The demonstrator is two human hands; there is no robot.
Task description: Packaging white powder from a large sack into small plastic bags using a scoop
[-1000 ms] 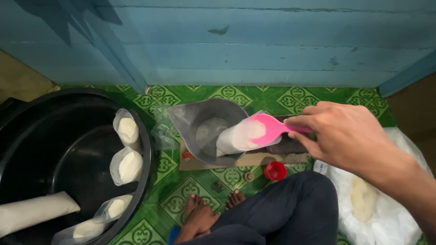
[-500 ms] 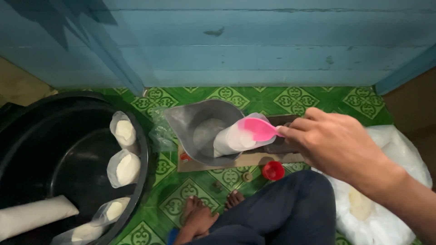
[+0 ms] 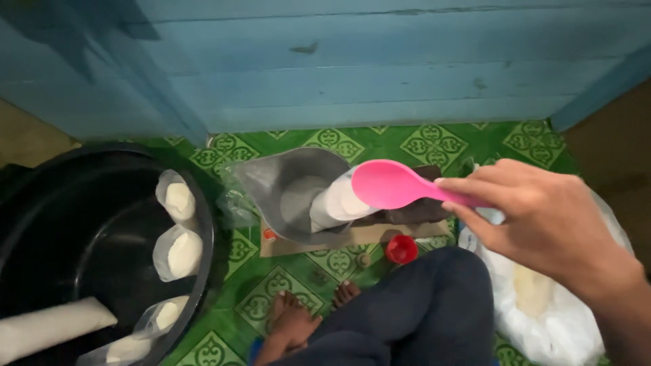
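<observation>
Right hand (image 3: 542, 224): reaching in from the lower right, back of the hand up, forearm cut off at the frame edge.
Fingers (image 3: 475, 193): curled together, pinching the handle of a pink spoon (image 3: 393, 184); thumb hidden under the hand.
Spoon: held level, bowl pointing away from the fingertips, just over a white filled bag (image 3: 339, 203).
Bag: standing in a grey scoop-shaped bowl (image 3: 285, 186), just beyond the spoon bowl.
Left hand: out of view.
Below the fingers: red cap (image 3: 401, 249) on the floor, dark trouser leg (image 3: 420, 312), bare foot (image 3: 291, 322).
Under the wrist: white plastic sack (image 3: 542, 312), contents hard to make out.
Far from the fingers: black tub (image 3: 68, 230) with several small filled bags (image 3: 180, 251), partly cut off.
Surface: green patterned floor mat (image 3: 434, 142), cardboard piece (image 3: 352, 237) under the bowl.
Room: blue plank wall (image 3: 339, 61).
</observation>
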